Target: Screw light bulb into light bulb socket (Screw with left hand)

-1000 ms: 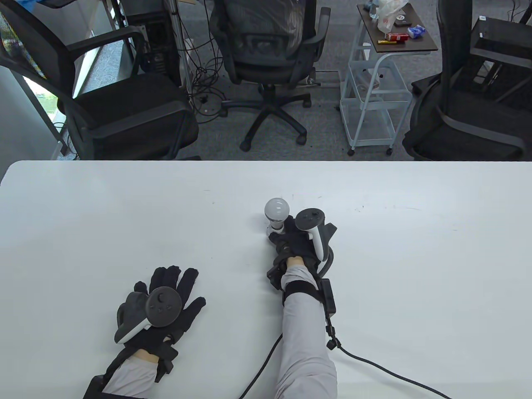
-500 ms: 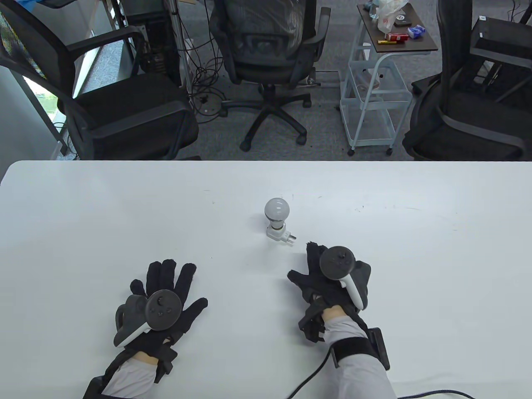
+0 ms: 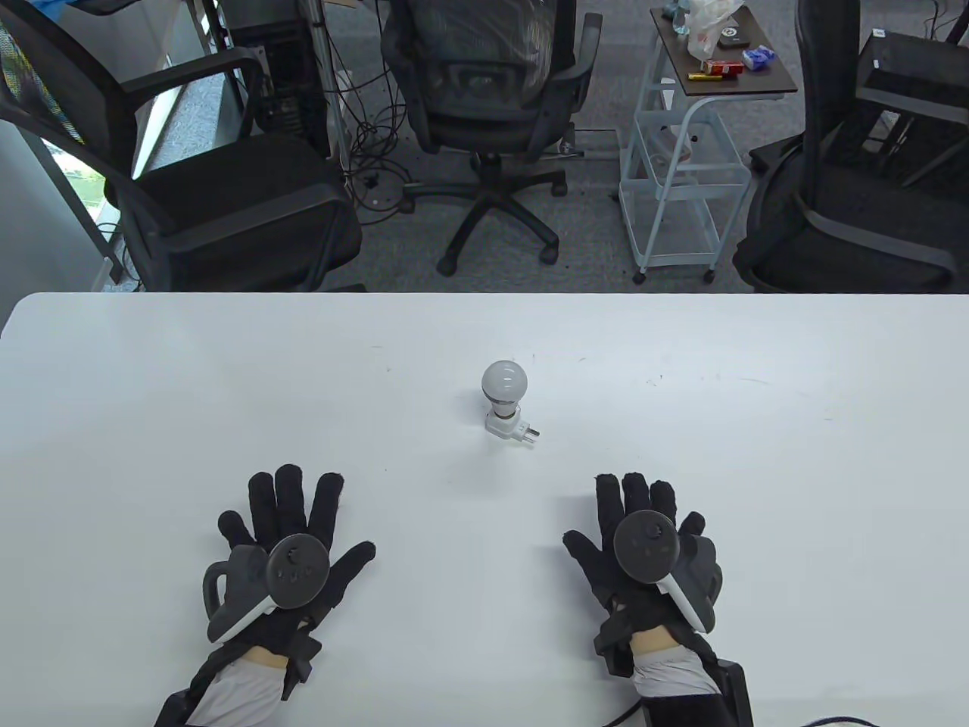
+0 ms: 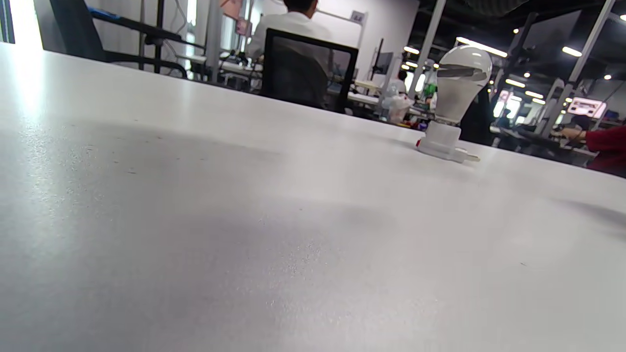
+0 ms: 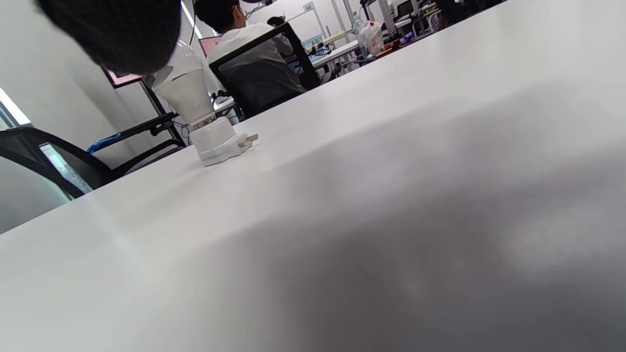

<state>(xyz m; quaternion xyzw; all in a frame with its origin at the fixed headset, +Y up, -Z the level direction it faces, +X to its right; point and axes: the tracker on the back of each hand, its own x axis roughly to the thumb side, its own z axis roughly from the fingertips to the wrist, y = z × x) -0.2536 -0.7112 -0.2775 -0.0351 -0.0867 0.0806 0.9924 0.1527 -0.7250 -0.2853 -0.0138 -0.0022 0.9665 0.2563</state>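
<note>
- Light bulb (image 3: 504,381) is sitting upright in the light bulb socket (image 3: 509,429), the pair standing free on the white table (image 3: 151,394), around mid-table and slightly toward the far side.
- Socket's plug prongs (image 3: 532,435) are sticking out sideways to the right, lying just above the tabletop.
- Risk, as a judgement: the assembly is looking top-heavy, a round bulb over a small base. A knock from a reaching hand or a tug on a glove cable could be tipping it over and rolling it.
- Risk: whether the threads are fully seated is not readable from any view. If the bulb is only loosely turned in, it may be wobbling or leaning once lifted.
- Risk: should more turning be needed, twisting with nothing bracing the socket would likely be spinning the whole unit on the smooth surface.
- Left hand (image 3: 291,541) is lying flat, palm down, fingers spread, gripping nothing, at the near left.
- Right hand (image 3: 643,541) is lying flat likewise, fingers extended, holding nothing, at the near right.
- Bulb and socket are standing farther out than both hands, roughly between them, well apart from either; no contact.
- Left wrist view is showing the bulb (image 4: 459,83) off to the right.
- Right wrist view is showing the bulb (image 5: 183,93) to the left, a dark fingertip (image 5: 117,29) partly overlapping its top.
</note>
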